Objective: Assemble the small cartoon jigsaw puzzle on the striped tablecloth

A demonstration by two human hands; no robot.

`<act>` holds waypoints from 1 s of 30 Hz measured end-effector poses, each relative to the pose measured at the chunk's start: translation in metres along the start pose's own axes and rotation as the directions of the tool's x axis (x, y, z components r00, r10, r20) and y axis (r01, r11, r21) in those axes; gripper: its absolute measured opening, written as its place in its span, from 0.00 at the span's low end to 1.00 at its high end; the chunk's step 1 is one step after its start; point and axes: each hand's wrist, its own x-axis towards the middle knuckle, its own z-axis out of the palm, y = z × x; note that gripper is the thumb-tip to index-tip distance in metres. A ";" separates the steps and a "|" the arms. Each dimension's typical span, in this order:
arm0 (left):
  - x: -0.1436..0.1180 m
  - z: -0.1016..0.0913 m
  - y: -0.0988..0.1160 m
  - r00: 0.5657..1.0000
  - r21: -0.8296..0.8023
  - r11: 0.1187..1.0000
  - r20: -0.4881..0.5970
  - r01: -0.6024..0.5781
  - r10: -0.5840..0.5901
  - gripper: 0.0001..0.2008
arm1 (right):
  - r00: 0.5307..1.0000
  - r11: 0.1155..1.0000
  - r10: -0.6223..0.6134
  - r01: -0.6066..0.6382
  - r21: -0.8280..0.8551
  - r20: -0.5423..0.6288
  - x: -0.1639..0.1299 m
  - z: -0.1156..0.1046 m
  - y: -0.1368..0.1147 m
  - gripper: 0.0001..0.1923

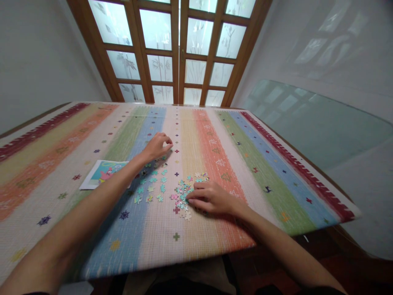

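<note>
My left hand (159, 146) is held over the upper end of several loose rows of jigsaw puzzle pieces (154, 179). Its thumb and forefinger are pinched together; whatever is between them is too small or hidden to make out. My right hand (211, 197) rests at the right side of a heap of jigsaw puzzle pieces (181, 189), mostly teal with some pink, yellow and white. The fingers there are slightly apart, their tips touching the heap, and part of it lies hidden under the palm. Left of the rows is a printed picture card (106, 174), partly covered by my left forearm.
A striped, patterned cloth (211, 233) covers the table, whose near edge runs in front of my body. A glass-like panel (307, 119) leans by the right wall. Wooden doors with frosted panes (159, 35) stand beyond the far edge.
</note>
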 end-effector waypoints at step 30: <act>-0.142 0.013 0.098 0.856 -0.147 0.869 0.158 -0.473 0.492 0.14 | 0.997 0.997 -0.052 0.049 0.058 0.049 -0.005 -0.003 0.001 0.09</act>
